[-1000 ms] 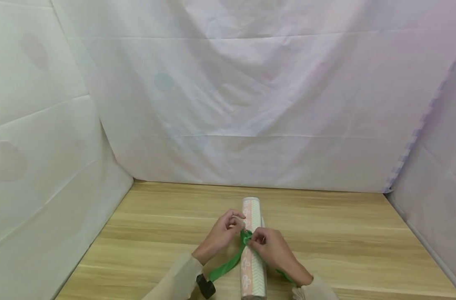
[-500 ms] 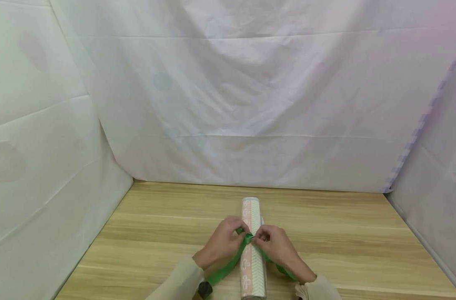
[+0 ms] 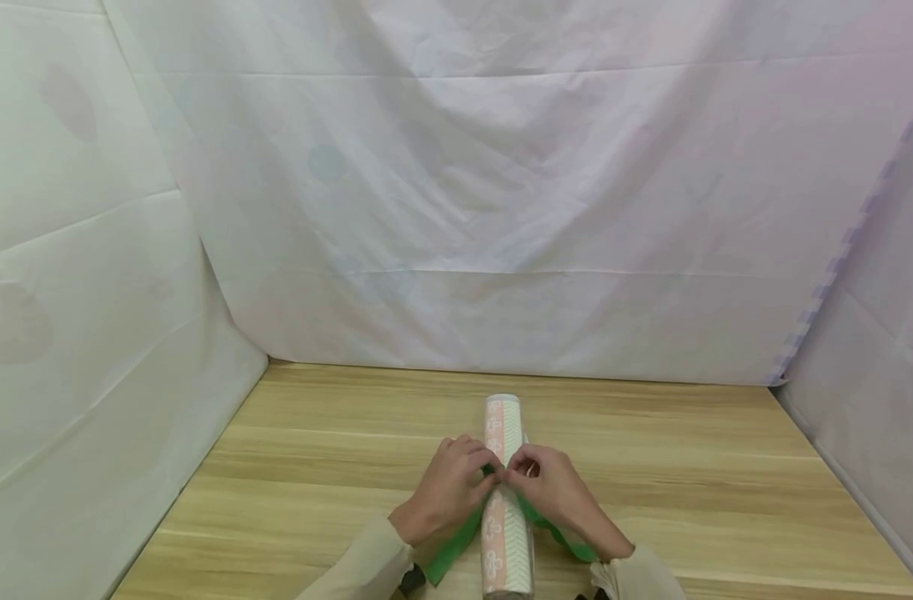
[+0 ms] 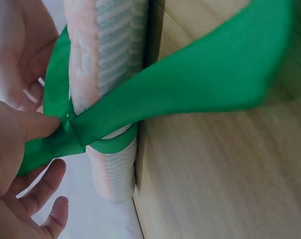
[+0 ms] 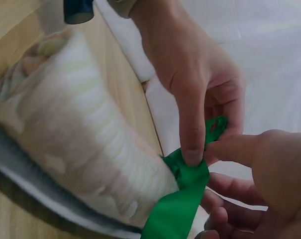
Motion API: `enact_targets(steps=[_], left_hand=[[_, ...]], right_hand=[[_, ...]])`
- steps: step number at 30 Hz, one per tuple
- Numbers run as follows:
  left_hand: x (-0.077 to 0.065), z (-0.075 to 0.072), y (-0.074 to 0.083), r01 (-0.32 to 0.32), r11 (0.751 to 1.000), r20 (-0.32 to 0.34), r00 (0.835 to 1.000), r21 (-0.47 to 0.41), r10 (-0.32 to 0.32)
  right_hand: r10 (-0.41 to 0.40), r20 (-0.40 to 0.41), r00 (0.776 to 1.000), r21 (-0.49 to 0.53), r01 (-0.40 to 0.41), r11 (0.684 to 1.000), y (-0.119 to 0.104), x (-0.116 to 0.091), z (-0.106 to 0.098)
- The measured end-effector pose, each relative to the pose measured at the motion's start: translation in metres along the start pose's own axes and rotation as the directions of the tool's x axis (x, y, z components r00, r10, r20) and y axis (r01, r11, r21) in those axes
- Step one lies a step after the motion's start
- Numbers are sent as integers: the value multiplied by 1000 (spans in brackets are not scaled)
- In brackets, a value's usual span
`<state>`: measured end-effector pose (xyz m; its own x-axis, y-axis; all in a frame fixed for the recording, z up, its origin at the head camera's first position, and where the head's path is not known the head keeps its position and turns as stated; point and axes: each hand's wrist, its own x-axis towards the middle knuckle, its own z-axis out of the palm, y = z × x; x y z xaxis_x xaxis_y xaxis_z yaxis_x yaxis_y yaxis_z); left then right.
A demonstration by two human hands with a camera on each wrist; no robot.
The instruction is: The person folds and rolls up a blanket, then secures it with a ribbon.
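A rolled towel [image 3: 505, 542] with pink and pale chevron bands lies lengthwise on the table, pointing away from me. A green satin ribbon [image 4: 190, 82] goes round it, its two ends trailing to either side. Over the middle of the roll, my left hand [image 3: 448, 487] pinches the ribbon between thumb and fingers. My right hand [image 3: 554, 492] meets it there, thumb and fingertip pinching the ribbon too. In the right wrist view a small ribbon loop [image 5: 218, 127] shows between both hands' fingertips. From the head, the fingers mostly hide the crossing.
The wood-grain table [image 3: 689, 467] extends to both sides of the roll. White cloth [image 3: 456, 208] hangs behind it and along the left and right. A dark object [image 3: 411, 581] sits by the left cuff.
The left hand has moved right and closer to the right hand, so the fingertips now meet over the roll. The green crossing, visible earlier, is now mostly covered.
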<state>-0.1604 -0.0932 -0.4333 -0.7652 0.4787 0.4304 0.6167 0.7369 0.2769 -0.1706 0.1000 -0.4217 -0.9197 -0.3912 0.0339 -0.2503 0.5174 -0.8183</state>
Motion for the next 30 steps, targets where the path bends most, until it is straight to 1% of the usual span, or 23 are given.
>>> enact_targets(steps=[5,8,13,18,22,25,30], left_hand=[[0,1,0,27,996,-48,998,-82,-31],[-1,2,0,39,993,-64,997,-115,-46],[-1,5,-1,48,991,-75,995,-123,-58],[-4,6,-1,71,988,-60,995,-140,-80],[-4,6,-1,82,988,-57,994,-134,-91],[-4,6,-1,86,988,-65,993,-128,-95],[-3,5,0,94,987,-76,992,-127,-104]], right_hand=[[16,-57,998,25,-15,1000,0,7,2],[-4,-59,998,11,5,1000,2,10,6],[-72,-56,996,-75,68,995,3,17,14],[-85,-49,995,-122,79,989,4,20,16],[-108,-44,993,-142,101,985,7,20,17],[-113,-50,992,-139,105,985,9,21,18],[-98,-67,993,-95,91,991,7,20,18]])
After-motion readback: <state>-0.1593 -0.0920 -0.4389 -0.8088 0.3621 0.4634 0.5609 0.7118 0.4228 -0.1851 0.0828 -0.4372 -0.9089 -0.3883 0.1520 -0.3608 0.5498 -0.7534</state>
